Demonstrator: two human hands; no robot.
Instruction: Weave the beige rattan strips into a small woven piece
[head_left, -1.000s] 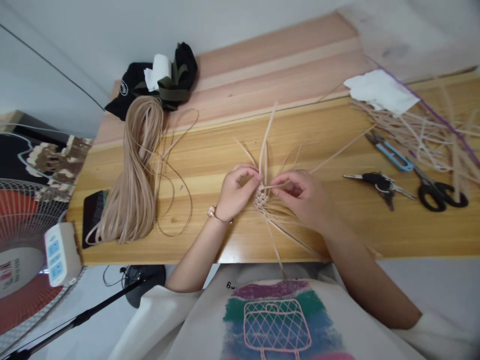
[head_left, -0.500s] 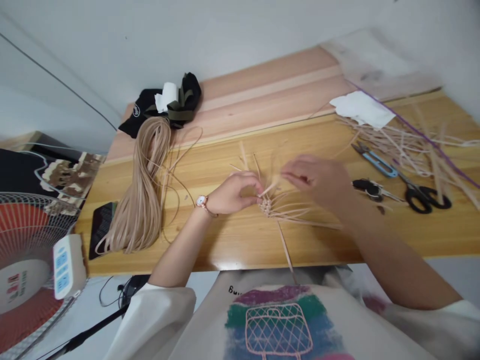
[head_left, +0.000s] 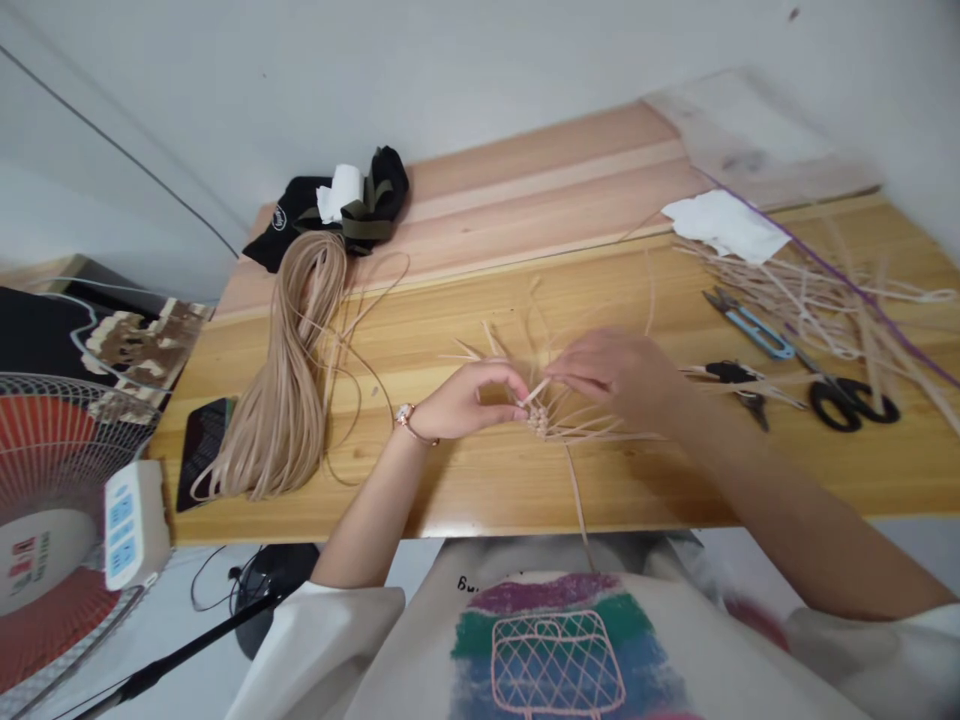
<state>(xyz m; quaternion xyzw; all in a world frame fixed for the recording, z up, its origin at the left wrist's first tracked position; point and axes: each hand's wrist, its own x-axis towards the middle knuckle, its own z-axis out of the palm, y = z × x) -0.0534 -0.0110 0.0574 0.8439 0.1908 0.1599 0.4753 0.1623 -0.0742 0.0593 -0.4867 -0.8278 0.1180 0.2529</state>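
Observation:
A small woven piece of beige cane strands (head_left: 538, 421) lies above the wooden table, its loose strands fanning out to the right and upper left. My left hand (head_left: 480, 400), with a watch (head_left: 405, 413) on the wrist, pinches the piece's left edge between thumb and forefinger. On the other side, my right hand (head_left: 611, 370) has its fingertips closed on a pale strand (head_left: 539, 389) rising from the weave. One long strand (head_left: 576, 492) trails from the piece over the table's front edge.
A thick hank of strands (head_left: 274, 400) lies at left on a phone (head_left: 196, 450), below a black bag (head_left: 296, 215). At right are blue-handled snips (head_left: 757, 330), black scissors (head_left: 844, 402), keys (head_left: 750, 400), cut strands (head_left: 795, 290) and white tissue (head_left: 724, 225). A fan (head_left: 52, 540) stands at far left.
My right hand has come left and slightly down, bringing its fingertips to the strand beside my left hand. My left hand keeps its pinch on the woven piece.

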